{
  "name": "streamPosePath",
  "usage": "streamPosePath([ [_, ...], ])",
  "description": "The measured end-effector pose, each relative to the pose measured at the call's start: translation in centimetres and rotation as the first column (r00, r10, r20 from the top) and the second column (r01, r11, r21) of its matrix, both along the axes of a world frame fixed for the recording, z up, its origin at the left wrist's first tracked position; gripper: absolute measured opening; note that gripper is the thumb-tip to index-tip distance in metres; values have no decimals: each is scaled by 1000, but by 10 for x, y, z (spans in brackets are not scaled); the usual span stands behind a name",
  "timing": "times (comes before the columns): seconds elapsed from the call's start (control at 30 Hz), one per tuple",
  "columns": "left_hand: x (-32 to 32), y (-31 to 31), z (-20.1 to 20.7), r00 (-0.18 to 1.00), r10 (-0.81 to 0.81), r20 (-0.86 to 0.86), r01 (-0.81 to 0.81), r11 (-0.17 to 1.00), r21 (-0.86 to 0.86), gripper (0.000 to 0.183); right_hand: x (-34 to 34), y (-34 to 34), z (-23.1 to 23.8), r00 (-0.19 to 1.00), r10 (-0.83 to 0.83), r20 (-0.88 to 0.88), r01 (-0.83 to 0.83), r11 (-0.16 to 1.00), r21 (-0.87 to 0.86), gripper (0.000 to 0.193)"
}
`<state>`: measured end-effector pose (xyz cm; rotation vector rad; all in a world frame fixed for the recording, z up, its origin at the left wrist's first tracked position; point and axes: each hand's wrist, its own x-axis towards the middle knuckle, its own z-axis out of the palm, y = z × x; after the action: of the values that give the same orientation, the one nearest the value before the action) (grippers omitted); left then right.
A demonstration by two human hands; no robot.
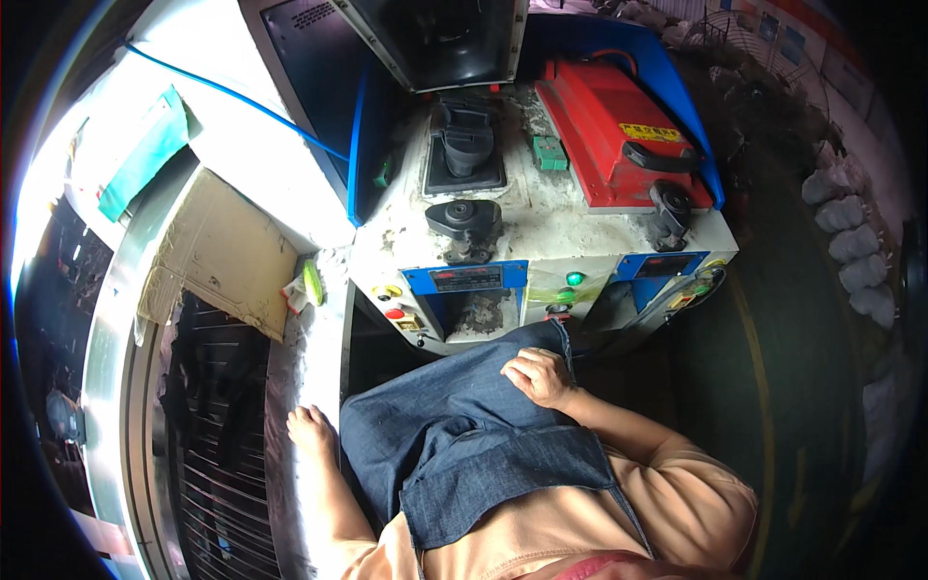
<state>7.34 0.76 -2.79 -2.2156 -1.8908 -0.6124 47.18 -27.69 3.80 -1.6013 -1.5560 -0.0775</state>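
My left hand (310,430) rests on the pale metal ledge (314,372) beside the conveyor, its fingers laid out and nothing in them. On my lap, over the blue denim apron (454,387), lies my right hand (543,378), fingers curled in, with no object showing in it. In front of me stands a worn white two-station machine (527,227). Its left station shows a black shoe-shaped form (464,145) under a raised dark lid (440,43). A red cover (619,135) with a black handle is down over the right station.
Left of me runs a conveyor of metal rods (227,464) with dark items on it. A cardboard sheet (222,246) leans over it, near a yellow-green object (312,282). Buttons (394,313) line the machine's front. White bundles (855,242) lie along the far right walkway.
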Motion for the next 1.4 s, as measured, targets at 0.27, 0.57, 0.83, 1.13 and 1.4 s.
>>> streamPosePath([
  [0.27, 4, 5, 3, 999, -33, -11, 33, 999, -22, 27, -1, 0, 7, 1000, -15, -25, 14, 999, -29, 13],
  [0.57, -8, -6, 3, 995, -33, 92, 26, 996, 81, 17, 72, 99, 153, 953, 96, -289, -43, 982, 184, 23],
  [0.83, 12, -8, 25, 976, 26, 216, -2, 994, -112, 21, 295, 320, 176, 878, -412, 244, 479, 750, -457, 112],
  [1.13, 5, -12, 30, 964, 2, 266, 27, 994, -105, 20, 353, 333, 156, 887, -299, -351, 121, 885, -449, 89],
  [1.4, 5, -4, 25, 950, -42, 309, 74, 993, -93, 21, 235, 192, 232, 155, -72, -985, -230, 967, -107, 49],
])
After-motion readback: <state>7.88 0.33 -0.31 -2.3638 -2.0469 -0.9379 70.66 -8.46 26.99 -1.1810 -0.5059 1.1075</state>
